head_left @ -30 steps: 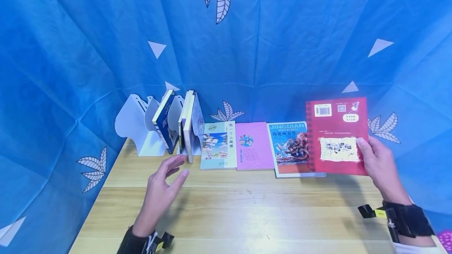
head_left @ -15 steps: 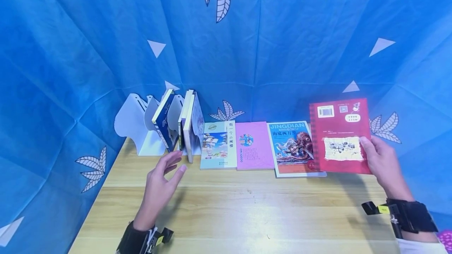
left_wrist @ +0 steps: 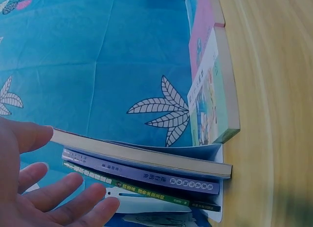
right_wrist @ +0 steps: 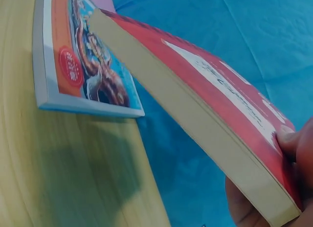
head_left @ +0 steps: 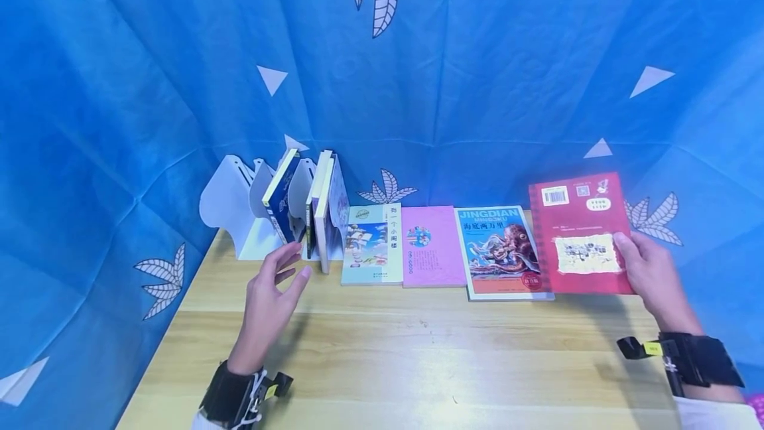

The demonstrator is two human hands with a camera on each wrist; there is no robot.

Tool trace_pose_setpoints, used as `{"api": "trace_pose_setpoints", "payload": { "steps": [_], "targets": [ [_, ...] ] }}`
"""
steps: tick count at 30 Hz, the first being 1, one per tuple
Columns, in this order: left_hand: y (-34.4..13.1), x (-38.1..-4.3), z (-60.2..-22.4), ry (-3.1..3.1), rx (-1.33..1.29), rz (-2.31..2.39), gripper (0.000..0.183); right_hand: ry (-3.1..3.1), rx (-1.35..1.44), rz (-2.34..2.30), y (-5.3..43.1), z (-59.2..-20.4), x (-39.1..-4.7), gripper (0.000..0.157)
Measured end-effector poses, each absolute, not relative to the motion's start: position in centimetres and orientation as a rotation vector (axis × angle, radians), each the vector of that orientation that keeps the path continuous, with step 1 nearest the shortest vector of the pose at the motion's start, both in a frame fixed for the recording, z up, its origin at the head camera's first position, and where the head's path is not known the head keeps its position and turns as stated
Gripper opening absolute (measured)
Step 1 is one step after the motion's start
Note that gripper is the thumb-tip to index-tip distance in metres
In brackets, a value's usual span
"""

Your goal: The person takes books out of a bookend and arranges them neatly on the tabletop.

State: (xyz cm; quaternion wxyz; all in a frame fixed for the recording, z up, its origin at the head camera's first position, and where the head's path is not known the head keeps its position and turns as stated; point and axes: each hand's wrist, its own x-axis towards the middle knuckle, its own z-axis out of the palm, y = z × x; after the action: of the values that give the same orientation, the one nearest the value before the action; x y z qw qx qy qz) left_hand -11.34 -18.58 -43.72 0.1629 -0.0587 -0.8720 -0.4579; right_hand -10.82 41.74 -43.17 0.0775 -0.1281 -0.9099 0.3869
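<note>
While left hand (head_left: 268,290) hovers over table (head_left: 406,363), fingers loosely spread, near standing books (head_left: 322,224) in rack (head_left: 255,247), right hand (head_left: 653,277) pinches red book (head_left: 585,217) by right edge, raised, near octopus book (head_left: 495,251). Leftward: pink book (head_left: 438,251), green book (head_left: 370,273). Behind: blue curtain (head_left: 507,105).

This looks like a curtained-off desk nook — blue cloth (head_left: 382,98) printed with pale leaves and white triangles hangs behind and down both sides, its fold creases plain to see. Whether a home or a lab lies beyond it, I can't tell. A wood-grain table (head_left: 418,363) runs up to the cloth, and the white book rack (head_left: 223,198) and row of illustrated books (head_left: 373,247) give it a study-corner feel — though the black wrist cameras (head_left: 631,348) suggest a recording set-up.
</note>
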Motion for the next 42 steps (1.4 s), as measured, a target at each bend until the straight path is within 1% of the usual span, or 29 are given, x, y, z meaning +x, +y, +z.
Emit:
{"api": "trace_pose_setpoints", "payload": {
  "steps": [3,6,15,23,33,42],
  "targets": [
    [-18.7,-11.7,-43.6,-2.487,-0.154,-1.308,0.053,-2.747,-0.374,1.135,42.1,-43.5,-11.0,0.059],
    [-18.8,-12.0,-43.5,-2.479,-0.137,-1.321,0.054,-2.774,-0.364,1.114,42.6,-43.9,-11.3,0.060],
    [-19.4,-12.7,-42.6,-2.522,-0.031,-1.357,0.058,-2.836,-0.350,1.081,43.9,-44.3,-12.3,0.071],
    [-20.1,-13.5,-42.8,-2.509,-0.010,-1.324,0.062,-2.912,-0.408,1.024,44.6,-44.1,-12.7,0.078],
    [-21.0,-14.2,-42.9,-2.504,0.102,-1.307,0.064,-2.970,-0.372,0.996,45.0,-43.8,-13.1,0.078],
    [-21.6,-15.0,-42.8,-2.465,0.101,-1.288,0.071,-3.007,-0.337,0.989,45.4,-44.1,-14.0,0.081]
  ]
}}
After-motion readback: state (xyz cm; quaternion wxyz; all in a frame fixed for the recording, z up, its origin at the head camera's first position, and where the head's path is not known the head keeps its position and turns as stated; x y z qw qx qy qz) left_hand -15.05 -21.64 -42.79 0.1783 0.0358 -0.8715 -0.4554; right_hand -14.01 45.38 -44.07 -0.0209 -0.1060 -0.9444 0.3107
